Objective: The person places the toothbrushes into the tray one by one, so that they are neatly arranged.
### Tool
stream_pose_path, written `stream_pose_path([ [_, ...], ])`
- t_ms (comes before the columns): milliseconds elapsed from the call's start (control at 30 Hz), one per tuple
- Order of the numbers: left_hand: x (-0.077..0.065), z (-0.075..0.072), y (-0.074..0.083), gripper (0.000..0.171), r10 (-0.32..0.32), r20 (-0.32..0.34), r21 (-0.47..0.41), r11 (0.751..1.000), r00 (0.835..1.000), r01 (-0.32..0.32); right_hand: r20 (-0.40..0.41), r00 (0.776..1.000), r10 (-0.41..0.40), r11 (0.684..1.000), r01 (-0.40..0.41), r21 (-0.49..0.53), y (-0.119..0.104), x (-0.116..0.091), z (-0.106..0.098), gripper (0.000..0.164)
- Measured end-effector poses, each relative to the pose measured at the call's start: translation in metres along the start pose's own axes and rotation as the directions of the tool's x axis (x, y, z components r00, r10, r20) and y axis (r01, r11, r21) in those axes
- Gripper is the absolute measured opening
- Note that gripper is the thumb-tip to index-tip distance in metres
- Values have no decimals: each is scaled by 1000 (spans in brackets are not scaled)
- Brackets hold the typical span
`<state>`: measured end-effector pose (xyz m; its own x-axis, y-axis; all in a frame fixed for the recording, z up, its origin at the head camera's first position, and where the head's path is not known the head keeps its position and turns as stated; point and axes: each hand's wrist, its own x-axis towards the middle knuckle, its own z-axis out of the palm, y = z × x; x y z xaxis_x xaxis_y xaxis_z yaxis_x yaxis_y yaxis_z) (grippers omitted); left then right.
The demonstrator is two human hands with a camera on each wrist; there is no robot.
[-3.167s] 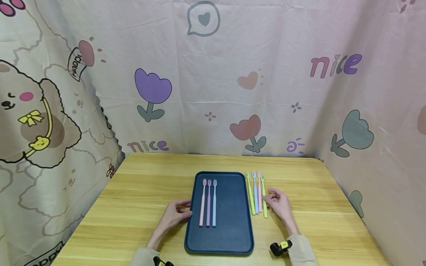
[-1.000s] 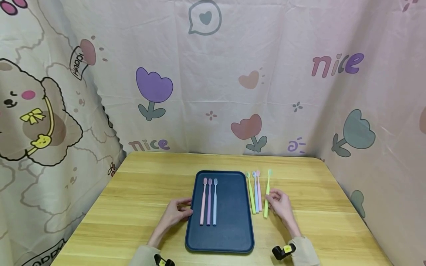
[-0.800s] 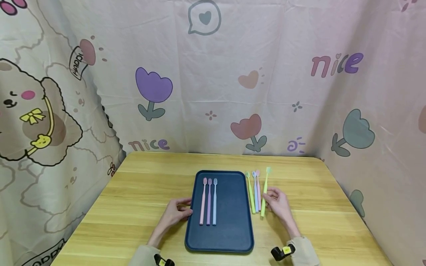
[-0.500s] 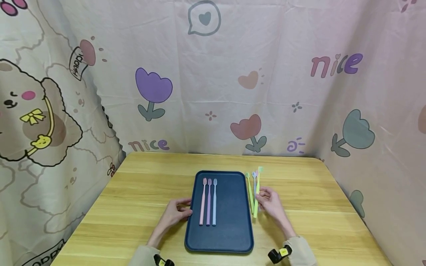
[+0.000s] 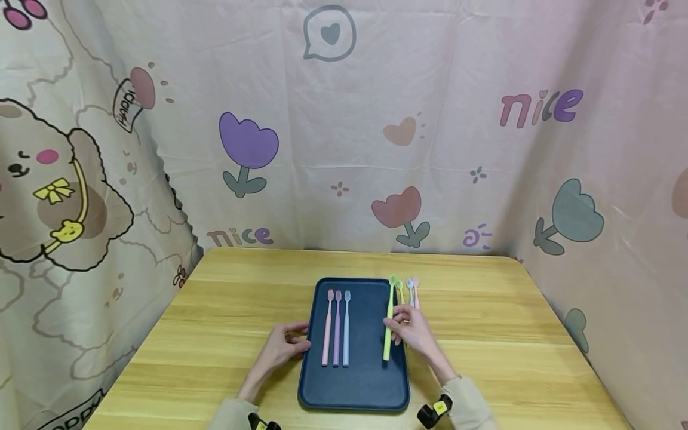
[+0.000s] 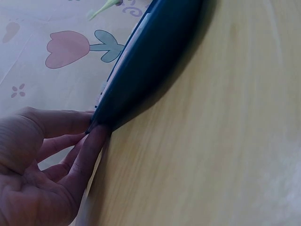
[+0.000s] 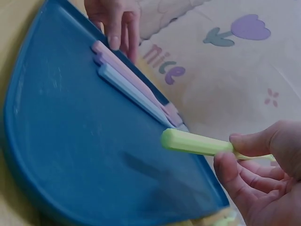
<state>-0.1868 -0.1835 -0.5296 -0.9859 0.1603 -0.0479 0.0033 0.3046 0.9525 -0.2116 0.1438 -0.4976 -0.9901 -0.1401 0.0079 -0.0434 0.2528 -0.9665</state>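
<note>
Green toothbrush (image 5: 389, 322): pinched near mid-handle between thumb and fingertips of right hand (image 5: 412, 328), raised above right part of dark blue tray (image 5: 365, 385). Bristle end far, handle end near, slightly tilted; overlaps far right rim in head view. Clear of tray floor as seen from right wrist, with shadow below. Right hand: narrow, holding only this toothbrush. Left hand (image 5: 280, 347): at left rim of tray, thumb and fingers bent, holding the edge. On left half of tray, side by side from left to right: pink toothbrush (image 5: 326, 334), purple toothbrush (image 5: 337, 334), blue toothbrush (image 5: 346, 334), near ends level, bristle ends far. Just beside tray on right, laid on bench (image 5: 231, 298): second green toothbrush (image 5: 400, 289), second blue toothbrush (image 5: 410, 286), second pink toothbrush (image 5: 416, 289), also left to right, bristle ends far, handles mostly hidden behind right hand in head view. Around both wrists: beige sleeves (image 5: 469, 401) and black cameras (image 5: 428, 416) with yellow labels. Beyond bench: pale cloth (image 5: 322, 119), printed with tulips, hearts and "nice"; farther left, cartoon animal with yellow bow.
</note>
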Motion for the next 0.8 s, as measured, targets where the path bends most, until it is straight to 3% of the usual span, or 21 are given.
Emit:
stream_pose_path([
  [200,2,0,-1,52,-12,-12,-1,1000,1000,12,71,997,-28,999,30,-28,-2,4,12,27],
  [600,1,0,-2,52,-9,-13,10,1000,1000,9,184,982,37,999,-31,-35,1,12,35,26],
  [800,0,0,-1,52,0,-2,9,1000,1000,0,198,979,53,998,-48,-27,2,13,43,26],
])
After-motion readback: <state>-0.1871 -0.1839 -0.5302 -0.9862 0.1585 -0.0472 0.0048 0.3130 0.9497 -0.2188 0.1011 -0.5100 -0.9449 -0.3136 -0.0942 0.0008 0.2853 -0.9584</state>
